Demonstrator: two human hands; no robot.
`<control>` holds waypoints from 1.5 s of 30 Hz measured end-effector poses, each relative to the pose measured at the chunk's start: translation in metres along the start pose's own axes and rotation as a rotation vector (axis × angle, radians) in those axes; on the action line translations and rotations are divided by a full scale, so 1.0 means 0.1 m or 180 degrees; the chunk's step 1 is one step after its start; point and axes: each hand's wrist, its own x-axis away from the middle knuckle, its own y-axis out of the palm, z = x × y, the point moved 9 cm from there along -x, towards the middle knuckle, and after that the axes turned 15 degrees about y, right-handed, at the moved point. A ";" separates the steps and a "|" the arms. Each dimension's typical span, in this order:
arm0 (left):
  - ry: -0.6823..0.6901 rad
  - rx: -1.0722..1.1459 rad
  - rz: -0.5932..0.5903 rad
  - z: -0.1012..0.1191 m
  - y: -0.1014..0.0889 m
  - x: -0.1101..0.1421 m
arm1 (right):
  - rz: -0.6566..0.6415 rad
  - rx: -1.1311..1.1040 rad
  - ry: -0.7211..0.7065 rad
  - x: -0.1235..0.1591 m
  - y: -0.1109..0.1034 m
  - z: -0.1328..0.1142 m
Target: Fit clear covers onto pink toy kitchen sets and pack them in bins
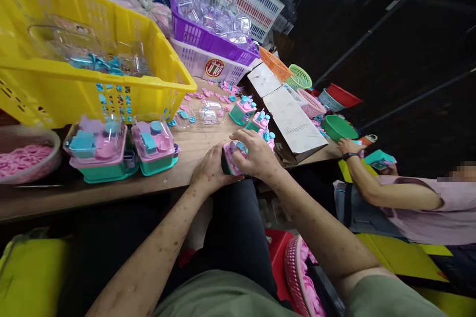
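Both your left hand point(210, 171) and right hand point(255, 153) clasp the toy set point(232, 156) at the table point(111, 188) edge; loose pieces on top could spill off if it tilts.

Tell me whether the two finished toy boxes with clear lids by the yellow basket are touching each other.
Cannot tell. In the head view the left box and the right box stand side by side, but a small purple piece fills the space between their bases.
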 end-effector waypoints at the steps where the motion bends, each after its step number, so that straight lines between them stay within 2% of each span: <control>1: -0.0008 -0.0021 0.0037 -0.01 0.00 0.00 | -0.0025 0.0007 -0.0023 -0.01 -0.01 -0.01; 8: 0.0205 -0.0004 0.0070 -0.03 0.01 -0.02 | -0.0273 0.0061 -0.0111 -0.09 0.04 -0.08; 15: 0.0590 -0.0112 0.0019 -0.09 0.10 0.01 | -0.0318 -0.0325 0.0229 0.02 0.08 0.19; 18: 0.0661 -0.0308 0.0108 -0.10 0.10 0.06 | -0.0313 -0.0644 0.0356 0.00 0.15 0.22; 20: 0.0804 -0.0543 0.0365 -0.02 -0.04 0.11 | -0.0278 -0.1079 0.0462 -0.07 0.24 0.14; 23: 0.1166 -0.0966 0.0754 0.20 -0.38 0.14 | -0.0139 -0.1855 0.0404 -0.27 0.33 -0.08; 24: 0.1216 -0.1094 0.0793 0.26 -0.48 0.14 | -0.0034 -0.1937 0.0294 -0.33 0.31 -0.14; 26: 0.1204 -0.1309 0.0766 0.35 -0.66 0.11 | 0.0391 -0.1578 0.0159 -0.39 0.17 -0.13; 28: 0.1154 -0.1508 0.0847 0.47 -0.81 0.11 | 0.1070 -0.0766 0.0460 -0.31 -0.07 0.15; 29: 0.1164 -0.1620 0.0977 0.57 -0.88 0.13 | 0.1408 -0.0371 0.0830 -0.21 -0.19 0.40; 30: 0.1211 -0.1731 0.1170 0.70 -0.92 0.17 | 0.1567 -0.0106 0.1343 -0.10 -0.26 0.72; 31: 0.1323 -0.1790 0.1368 0.85 -0.94 0.22 | 0.1514 -0.0038 0.1779 0.01 -0.27 1.02; 32: 0.1521 -0.1737 0.1489 1.00 -0.91 0.26 | 0.1174 -0.0126 0.1941 0.08 -0.19 1.24; 33: 0.1758 -0.1560 0.1489 1.14 -0.82 0.30 | 0.0981 -0.0206 0.1900 0.15 -0.14 1.36; 34: 0.1965 -0.1284 0.1381 1.24 -0.70 0.31 | 0.0810 -0.0281 0.1813 0.22 -0.10 1.41; 36: 0.2014 -0.0710 0.0959 1.27 -0.40 0.28 | 0.0500 -0.0414 0.1456 0.32 -0.07 1.28; 38: 0.1581 -0.0493 0.0612 1.05 -0.10 0.19 | 0.0034 -0.0582 0.1000 0.34 -0.07 0.94; 40: 0.1142 -0.0518 0.0426 0.73 0.11 0.11 | -0.0325 -0.0766 0.0596 0.23 -0.15 0.59; 42: 0.0990 -0.0528 0.0342 0.48 0.24 0.05 | -0.0285 -0.0868 0.0435 -0.07 -0.29 0.43; 44: 0.1028 -0.0561 0.0369 0.34 0.26 0.01 | -0.0005 -0.0881 0.0491 -0.53 -0.39 0.46; 45: 0.1067 -0.0606 0.0410 0.32 0.25 0.01 | 0.0045 -0.0867 0.0529 -0.80 -0.37 0.49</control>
